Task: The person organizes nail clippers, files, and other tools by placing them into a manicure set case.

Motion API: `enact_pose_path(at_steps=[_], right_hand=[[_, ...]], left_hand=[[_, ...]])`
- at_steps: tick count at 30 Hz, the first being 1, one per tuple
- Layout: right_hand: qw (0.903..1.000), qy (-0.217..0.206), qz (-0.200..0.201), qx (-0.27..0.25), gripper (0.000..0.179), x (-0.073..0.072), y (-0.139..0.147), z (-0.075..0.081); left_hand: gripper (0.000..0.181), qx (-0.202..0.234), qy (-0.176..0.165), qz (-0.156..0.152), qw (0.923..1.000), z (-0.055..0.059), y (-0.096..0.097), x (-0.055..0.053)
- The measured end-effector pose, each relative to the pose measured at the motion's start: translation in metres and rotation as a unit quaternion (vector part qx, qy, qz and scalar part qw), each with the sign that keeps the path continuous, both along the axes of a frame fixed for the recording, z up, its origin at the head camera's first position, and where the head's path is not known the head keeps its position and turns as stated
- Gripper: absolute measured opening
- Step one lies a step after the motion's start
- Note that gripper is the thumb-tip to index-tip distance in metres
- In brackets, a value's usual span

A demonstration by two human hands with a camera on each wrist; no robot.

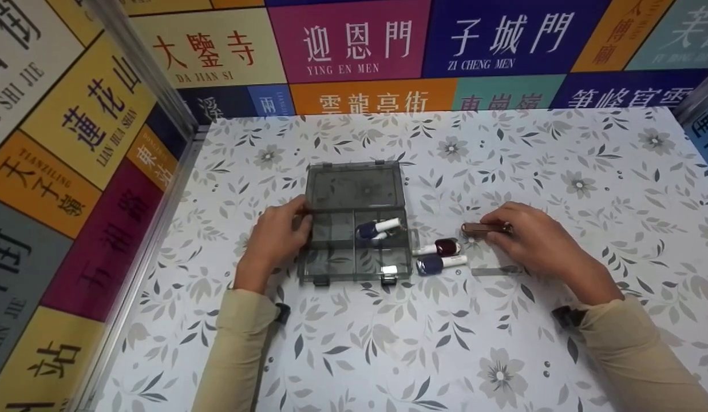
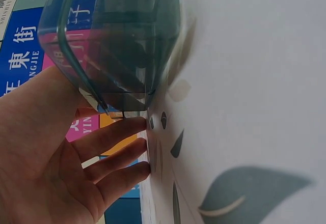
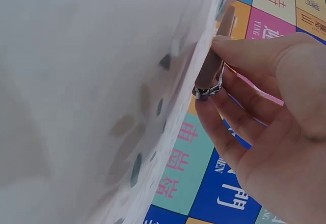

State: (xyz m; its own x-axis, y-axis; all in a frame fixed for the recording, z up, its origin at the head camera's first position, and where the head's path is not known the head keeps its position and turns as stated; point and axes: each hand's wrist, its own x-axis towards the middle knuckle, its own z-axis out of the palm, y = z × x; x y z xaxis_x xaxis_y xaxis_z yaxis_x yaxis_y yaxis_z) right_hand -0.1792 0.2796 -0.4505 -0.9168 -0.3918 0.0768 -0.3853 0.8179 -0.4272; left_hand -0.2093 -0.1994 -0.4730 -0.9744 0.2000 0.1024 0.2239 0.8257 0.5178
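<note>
A translucent grey compartment box (image 1: pixel 331 276) lies on the table with its lid (image 1: pixel 354 186) folded back. My left hand (image 1: pixel 276 232) rests against its left side, thumb and index finger at the wall; in the left wrist view the other fingers (image 2: pixel 122 155) extend fairly straight. Inside a right compartment is a dark blue nail polish bottle (image 1: pixel 368 230) with a white cap, over another white-capped one. Between thumb and fingers, my right hand (image 1: pixel 531 237) pinches a brown metallic nail clipper (image 1: pixel 479 229). Just right of the box lie a dark red polish bottle (image 1: pixel 447 247) and a dark blue one (image 1: pixel 431 265).
A clear flat strip (image 1: pixel 494 271) lies below the right hand. Another clear piece (image 1: pixel 414 237) is beside the box's right edge. The floral-patterned table (image 1: pixel 502 332) meets sign-covered panels (image 1: pixel 354 46) at the back and left.
</note>
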Motion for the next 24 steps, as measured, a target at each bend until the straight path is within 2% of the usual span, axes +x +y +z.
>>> enact_pose_path(at_steps=[11, 20, 24], right_hand=[[0.9987, 0.049, 0.015, -0.008, 0.028, 0.001, -0.020, 0.005], [0.9937, 0.101, 0.035, -0.033, 0.027, 0.002, -0.032, 0.005], [0.9923, 0.109, 0.040, -0.041, 0.028, 0.002, -0.041, 0.007]], left_hand=[[0.028, 0.008, -0.006, 0.002, 0.9999, 0.001, 0.001, 0.000], [0.025, 0.003, -0.005, 0.005, 1.0000, 0.001, 0.001, 0.001], [0.025, 0.006, -0.006, 0.005, 1.0000, 0.001, 0.000, 0.001]])
